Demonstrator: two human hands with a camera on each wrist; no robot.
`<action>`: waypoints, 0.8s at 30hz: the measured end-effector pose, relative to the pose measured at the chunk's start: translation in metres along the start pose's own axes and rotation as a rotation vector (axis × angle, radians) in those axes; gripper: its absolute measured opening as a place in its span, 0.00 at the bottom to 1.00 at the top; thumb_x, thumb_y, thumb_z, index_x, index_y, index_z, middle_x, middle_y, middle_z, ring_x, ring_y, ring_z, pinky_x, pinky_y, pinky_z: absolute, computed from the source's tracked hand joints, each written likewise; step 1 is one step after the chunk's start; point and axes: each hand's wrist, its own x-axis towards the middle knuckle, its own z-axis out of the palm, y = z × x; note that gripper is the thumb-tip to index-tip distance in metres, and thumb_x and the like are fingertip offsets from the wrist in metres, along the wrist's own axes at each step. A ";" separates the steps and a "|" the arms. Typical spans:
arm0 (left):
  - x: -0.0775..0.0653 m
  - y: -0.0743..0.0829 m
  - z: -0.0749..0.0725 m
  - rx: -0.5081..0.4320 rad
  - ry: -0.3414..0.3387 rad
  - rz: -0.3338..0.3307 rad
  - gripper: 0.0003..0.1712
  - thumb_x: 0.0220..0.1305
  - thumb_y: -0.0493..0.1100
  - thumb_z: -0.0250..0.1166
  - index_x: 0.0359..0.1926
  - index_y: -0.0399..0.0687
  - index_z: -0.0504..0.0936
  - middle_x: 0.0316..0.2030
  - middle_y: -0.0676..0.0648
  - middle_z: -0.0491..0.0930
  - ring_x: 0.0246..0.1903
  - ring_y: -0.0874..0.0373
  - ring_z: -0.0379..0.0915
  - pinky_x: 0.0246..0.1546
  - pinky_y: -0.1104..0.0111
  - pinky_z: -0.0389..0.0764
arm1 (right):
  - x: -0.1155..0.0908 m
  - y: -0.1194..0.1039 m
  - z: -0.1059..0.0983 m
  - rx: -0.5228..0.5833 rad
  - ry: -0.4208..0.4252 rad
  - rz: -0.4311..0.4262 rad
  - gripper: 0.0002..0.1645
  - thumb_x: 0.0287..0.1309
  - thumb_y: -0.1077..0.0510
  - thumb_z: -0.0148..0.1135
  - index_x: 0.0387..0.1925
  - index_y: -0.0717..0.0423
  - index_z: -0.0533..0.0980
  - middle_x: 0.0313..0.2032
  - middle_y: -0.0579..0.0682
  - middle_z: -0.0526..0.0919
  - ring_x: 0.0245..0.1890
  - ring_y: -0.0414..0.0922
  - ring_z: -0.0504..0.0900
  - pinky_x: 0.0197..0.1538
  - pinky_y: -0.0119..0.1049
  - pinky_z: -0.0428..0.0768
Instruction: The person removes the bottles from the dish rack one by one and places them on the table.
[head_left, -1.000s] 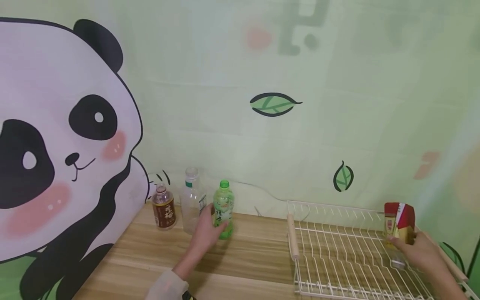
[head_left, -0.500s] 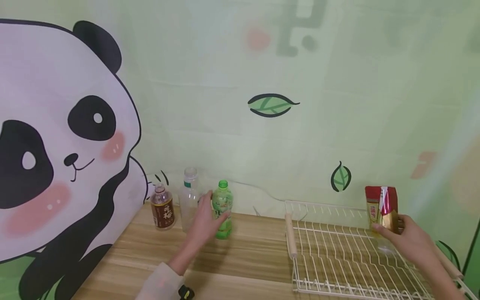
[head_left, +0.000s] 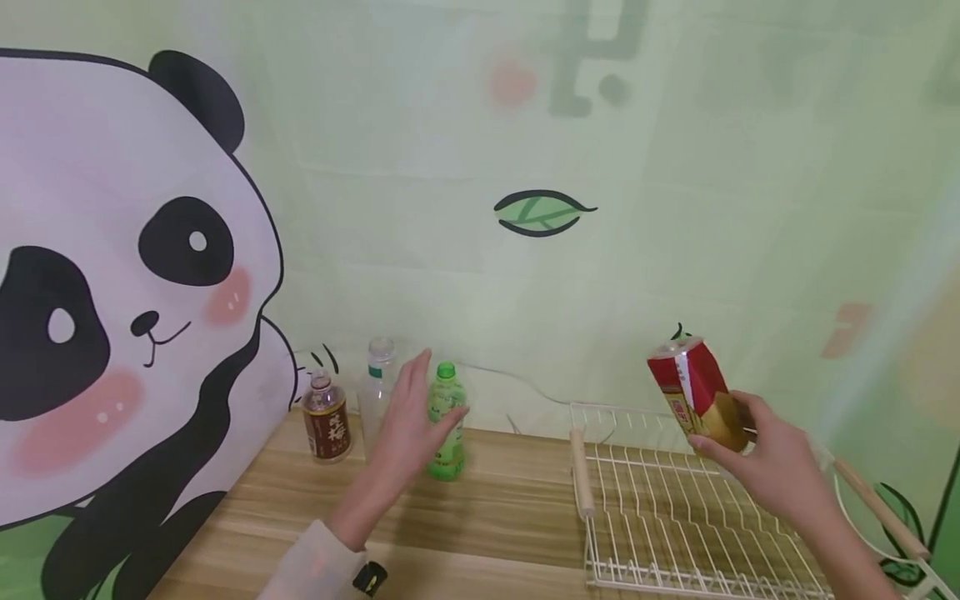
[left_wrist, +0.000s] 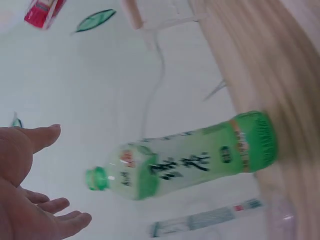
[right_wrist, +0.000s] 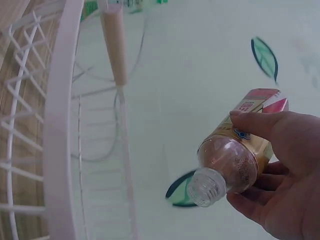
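Note:
My right hand (head_left: 783, 467) grips a plastic bottle (head_left: 701, 396) with a red and gold label, held tilted above the rack. It is upside down; its uncapped clear neck (right_wrist: 206, 187) points downward in the right wrist view. My left hand (head_left: 405, 429) is spread beside a green-capped green tea bottle (head_left: 448, 454), which stands upright on the table. The left wrist view has a gap between the left fingers (left_wrist: 47, 139) and the green tea bottle (left_wrist: 187, 165). A tall clear bottle (head_left: 377, 392) stands just left of it, partly hidden by the left hand.
A white wire rack (right_wrist: 59, 130) with wooden handles (head_left: 582, 473) stands on the right of the wooden table (head_left: 510, 492). Farther left is a small bottle (head_left: 327, 427) with a brown label. A panda-printed cloth (head_left: 420, 292) hangs behind everything.
My right hand has lifted the red and gold bottle off the rack area, up and to the left, tilting it. My left hand has come away from the green tea bottle, its fingers straightening upward.

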 end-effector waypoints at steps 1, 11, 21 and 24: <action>0.000 0.004 -0.002 0.009 0.005 0.021 0.61 0.64 0.54 0.78 0.84 0.41 0.50 0.79 0.36 0.58 0.76 0.39 0.59 0.75 0.48 0.67 | -0.001 -0.007 0.001 -0.005 0.003 -0.020 0.56 0.64 0.40 0.75 0.74 0.73 0.60 0.62 0.76 0.77 0.55 0.71 0.81 0.52 0.67 0.85; -0.008 0.056 -0.017 0.096 0.008 0.498 0.70 0.51 0.61 0.85 0.84 0.43 0.53 0.78 0.40 0.61 0.77 0.46 0.59 0.75 0.55 0.69 | -0.002 -0.060 0.022 -0.023 0.039 -0.206 0.48 0.53 0.54 0.85 0.70 0.65 0.69 0.56 0.65 0.84 0.50 0.61 0.85 0.49 0.61 0.88; -0.012 0.088 -0.008 0.176 -0.018 0.716 0.68 0.52 0.64 0.83 0.83 0.46 0.56 0.79 0.46 0.63 0.78 0.52 0.58 0.77 0.59 0.66 | -0.006 -0.085 0.046 -0.100 0.003 -0.333 0.48 0.49 0.54 0.87 0.67 0.65 0.74 0.56 0.60 0.84 0.50 0.55 0.84 0.45 0.48 0.90; -0.014 0.091 -0.001 0.243 -0.020 0.751 0.65 0.52 0.65 0.83 0.81 0.43 0.61 0.77 0.45 0.66 0.76 0.51 0.61 0.78 0.59 0.65 | -0.007 -0.088 0.054 -0.127 -0.016 -0.356 0.48 0.47 0.54 0.88 0.67 0.64 0.74 0.57 0.59 0.84 0.51 0.54 0.84 0.46 0.47 0.91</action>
